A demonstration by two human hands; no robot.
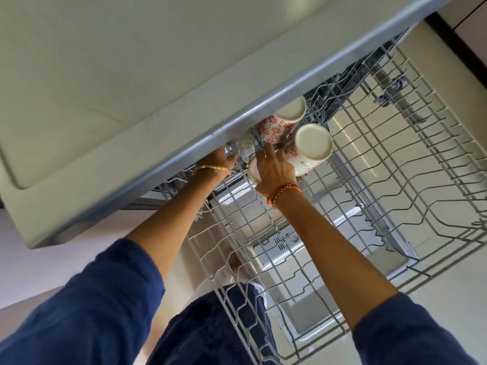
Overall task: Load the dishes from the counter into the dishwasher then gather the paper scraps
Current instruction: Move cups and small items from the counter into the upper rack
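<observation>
1. Navy sleeves (79, 312) cover both forearms nearest the camera, one on each arm, and both arms reach out over the wire rack (369, 206).
2. One grey wire rack is pulled out from under the tabletop (105, 75); most of its tines and rows are bare, and the stainless dishwasher door (303, 259) shows through the wires below it.
3. The right hand (274, 169), with an orange braided band (284, 193) at the wrist, is closed around the rim end of a mug (303, 159) lying tilted in the rack, its fingers curled over the edge.
4. The left hand (224, 159), with a gold bangle (210, 168) at the wrist, reaches just beside the right hand toward a clear glass (59, 146) at the rack's far left corner; the tabletop edge hides its fingers, so I cannot tell whether it grips anything.
5. Two mugs can be counted: both are cream white with a red-orange flower print on the sides and plain, round, unprinted bases turned toward the camera.
6. The second mug (279, 125) sits beyond the held one, touching or nearly touching it, partly under the tabletop edge.
7. One clear glass shows, blurred, left of the second mug.
8. The tabletop is a pale, smooth slab with a grey metal-looking front edge, filling the area beyond the rack.
9. Pale floor (448, 299) lies to the right of the rack.
</observation>
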